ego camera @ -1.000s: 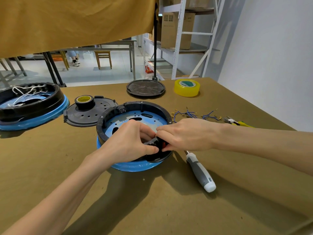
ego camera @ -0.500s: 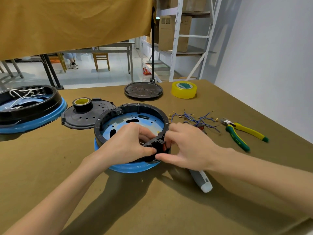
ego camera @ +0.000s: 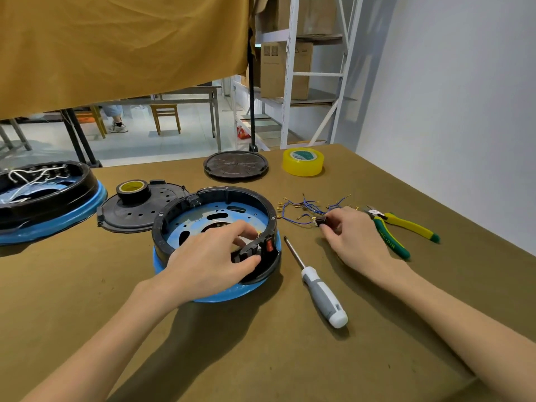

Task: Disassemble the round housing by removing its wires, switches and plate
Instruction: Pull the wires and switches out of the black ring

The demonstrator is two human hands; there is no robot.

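The round housing (ego camera: 216, 227), a black ring on a blue base with a blue plate (ego camera: 203, 220) inside, sits on the brown table (ego camera: 261, 343) just in front of the person. The left hand (ego camera: 211, 261) grips its near rim, thumb outside and fingers curled over the wall, right beside a red switch (ego camera: 269, 245) still seated in the rim. To the right, well clear of the housing, the right hand (ego camera: 355, 235) pinches a small black switch (ego camera: 321, 220) at the edge of a loose tangle of blue wires (ego camera: 307, 208) lying on the table. A screwdriver (ego camera: 317, 284) (grey and white handle, tip pointing away) lies between the housing and the right forearm. Green and yellow pliers (ego camera: 400, 230) rest just beyond the right hand. Further back stand a roll of yellow tape (ego camera: 303, 161) and a dark round plate (ego camera: 235, 164). Left of the housing lies a perforated black cover (ego camera: 139, 211) with a black tape roll (ego camera: 132, 190) on it, and beyond that a second housing (ego camera: 43, 195).
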